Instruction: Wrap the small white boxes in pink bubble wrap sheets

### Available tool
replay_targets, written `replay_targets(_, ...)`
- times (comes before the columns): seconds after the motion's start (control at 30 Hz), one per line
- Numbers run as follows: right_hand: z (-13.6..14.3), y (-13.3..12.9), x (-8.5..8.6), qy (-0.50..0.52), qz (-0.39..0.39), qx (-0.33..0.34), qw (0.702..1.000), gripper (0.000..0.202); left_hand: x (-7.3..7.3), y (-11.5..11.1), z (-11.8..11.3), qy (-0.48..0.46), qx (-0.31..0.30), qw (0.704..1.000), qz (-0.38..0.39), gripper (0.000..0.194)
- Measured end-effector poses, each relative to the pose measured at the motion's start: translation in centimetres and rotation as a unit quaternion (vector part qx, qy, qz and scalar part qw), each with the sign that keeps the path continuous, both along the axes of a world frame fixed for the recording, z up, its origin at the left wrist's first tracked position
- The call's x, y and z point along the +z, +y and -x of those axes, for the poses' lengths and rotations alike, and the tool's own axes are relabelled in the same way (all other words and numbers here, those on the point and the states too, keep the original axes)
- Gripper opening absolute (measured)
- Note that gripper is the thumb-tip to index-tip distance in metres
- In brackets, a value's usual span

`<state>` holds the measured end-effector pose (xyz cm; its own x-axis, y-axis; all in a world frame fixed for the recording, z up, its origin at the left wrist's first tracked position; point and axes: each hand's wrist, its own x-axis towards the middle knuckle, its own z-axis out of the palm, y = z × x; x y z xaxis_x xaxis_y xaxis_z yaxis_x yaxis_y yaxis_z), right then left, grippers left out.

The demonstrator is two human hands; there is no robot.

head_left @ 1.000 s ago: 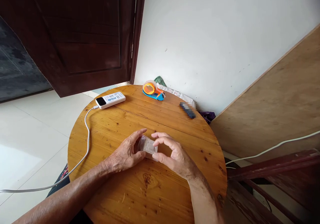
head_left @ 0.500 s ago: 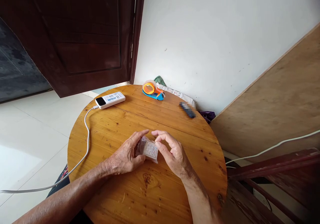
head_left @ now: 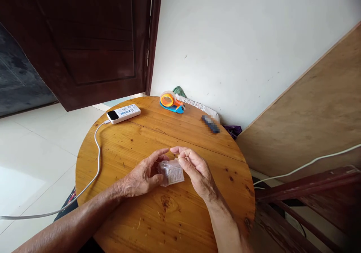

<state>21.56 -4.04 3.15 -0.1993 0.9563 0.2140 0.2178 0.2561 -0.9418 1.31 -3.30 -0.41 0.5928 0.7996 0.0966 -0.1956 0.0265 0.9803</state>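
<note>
A small clear plastic packet with a printed white label lies between my two hands, low over the wooden table. My right hand pinches its upper right corner between thumb and index finger. Around its left side curves my left hand, fingers apart, with the thumb tip against or very near the plastic; whether it bears on the packet is hard to tell.
A white device with a cable sits at the back left. An orange and blue tape dispenser stands at the back, and a dark blurred object lies at the back right.
The packet has shifted a little to the right and turned, so its label sits more level. My right thumb and index finger have closed on its corner. My left hand has barely moved.
</note>
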Motion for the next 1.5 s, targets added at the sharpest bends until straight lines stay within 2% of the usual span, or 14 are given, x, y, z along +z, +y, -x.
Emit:
replay_targets(0.1, 0.2, -0.2, 0.2, 0.027, 0.007, 0.015, 1.0, 0.027, 0.1, 0.0, 0.0, -0.005, -0.012, 1.0, -0.017, 0.075)
replay_targets(0.3, 0.5, -0.3, 0.3, 0.07, 0.012, 0.002, 0.997, 0.024, 0.2, -0.1, -0.3, 0.131, 0.027, 0.982, -0.136, 0.079)
replay_targets(0.57, 0.0, 0.0, 0.0, 0.168, 0.019, -0.034, 0.985, 0.021, 0.8, -0.8, -0.5, 0.059, -0.034, 0.997, -0.047, 0.088)
replay_targets(0.7, 0.1, 0.4, 0.1, 0.209, 0.045, -0.09, 0.973, 0.025, 1.3, -0.9, 0.2, 0.04, -0.071, 0.996, -0.028, 0.096)
replay_targets(0.8, 0.1, 1.0, -0.3, 0.216, 0.049, -0.141, 0.965, 0.028, 1.7, -0.8, 0.6, 0.034, -0.078, 0.996, -0.008, 0.093)
replay_targets(0.97, -0.4, 1.7, -1.3, 0.146, 0.005, -0.214, 0.966, 0.028, 1.7, -0.4, 0.6, 0.038, -0.062, 0.997, 0.03, 0.059)
replay_targets(1.07, -0.9, 1.5, -0.9, 0.074, -0.063, -0.295, 0.951, 0.024, 1.3, 0.0, 0.4, 0.032, -0.045, 0.996, 0.071, 0.063)
replay_targets(1.1, -1.0, 1.3, -0.6, 0.048, -0.079, -0.301, 0.949, 0.023, 1.2, 0.1, 0.4, 0.03, -0.035, 0.996, 0.079, 0.066)
replay_targets(1.13, -1.0, 1.0, -0.3, 0.018, -0.083, -0.283, 0.955, 0.024, 1.1, 0.2, 0.4, 0.028, -0.026, 0.996, 0.085, 0.07)
replay_targets(1.23, -0.3, 0.2, 0.1, -0.088, -0.049, -0.148, 0.984, 0.032, 0.8, 0.4, 0.4, 0.003, -0.024, 0.995, 0.098, 0.076)
replay_targets(1.3, 0.6, -0.1, -0.1, -0.15, -0.029, -0.092, 0.984, 0.032, 0.5, 0.4, 0.4, -0.029, -0.031, 0.994, 0.106, 0.076)
replay_targets(1.4, 1.4, -0.1, -0.9, -0.197, -0.01, -0.102, 0.975, 0.029, 0.2, 0.5, 0.5, -0.074, -0.053, 0.99, 0.112, 0.077)
replay_targets(1.5, 1.1, 0.3, -1.2, -0.194, 0.001, -0.125, 0.973, 0.022, -0.1, 0.6, 0.7, -0.088, -0.047, 0.99, 0.101, 0.074)
